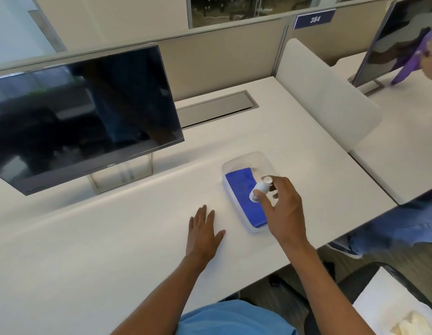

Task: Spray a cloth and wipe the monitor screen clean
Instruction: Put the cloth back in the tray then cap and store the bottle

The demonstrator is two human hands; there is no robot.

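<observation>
White spray bottle (pixel 260 189) gripped by right hand (pixel 282 209) — left hand (pixel 204 232) flat on desk (pixel 113 250).

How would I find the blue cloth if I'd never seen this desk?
Start at the big dark monitor on the white desk. To its right sits a clear plastic tray. The cloth lies folded inside it, the only bright blue thing there.

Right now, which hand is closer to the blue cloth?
The right hand. It holds a small white bottle just over the blue cloth in its clear tray. The left hand lies flat on the desk, left of the tray.
</observation>
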